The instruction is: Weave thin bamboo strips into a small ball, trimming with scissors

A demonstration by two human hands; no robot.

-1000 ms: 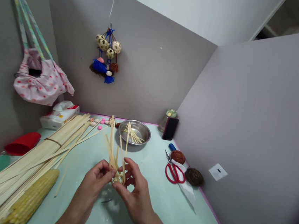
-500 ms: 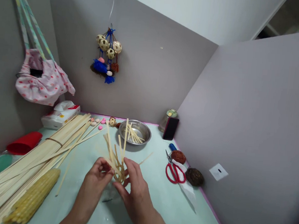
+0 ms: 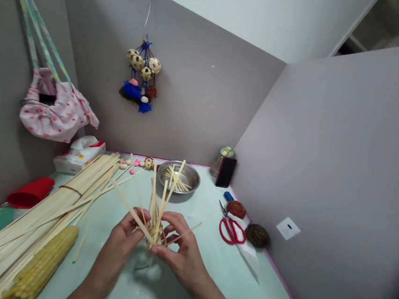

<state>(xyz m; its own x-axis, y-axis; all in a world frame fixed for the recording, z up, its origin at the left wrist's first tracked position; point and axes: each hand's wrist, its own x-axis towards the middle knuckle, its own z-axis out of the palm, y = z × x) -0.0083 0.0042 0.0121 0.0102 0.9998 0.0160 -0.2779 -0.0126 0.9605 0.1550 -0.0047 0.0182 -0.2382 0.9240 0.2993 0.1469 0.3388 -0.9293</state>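
Between my two hands, above the pale green table, is a small piece woven from pale strips (image 3: 156,233), with several loose ends sticking up and outward. My left hand (image 3: 129,234) pinches its left side, fingers closed at the base of the strips. On the other side my right hand (image 3: 179,246) grips the weave, thumb below and fingers curled behind. Past the hands sits a metal bowl (image 3: 195,186) with short strips inside.
Long flat strips (image 3: 71,193) lie bundled at the left beside a corn cob (image 3: 45,261), a red cup (image 3: 31,193) and tissues (image 3: 79,156). Red-handled scissors (image 3: 233,231), yarn balls (image 3: 236,209) and a phone (image 3: 226,172) are on the right.
The woven piece has turned in my hands, and its loose strips now fan out differently. My left hand has shifted slightly left; the right hand's fingers have spread around the weave.
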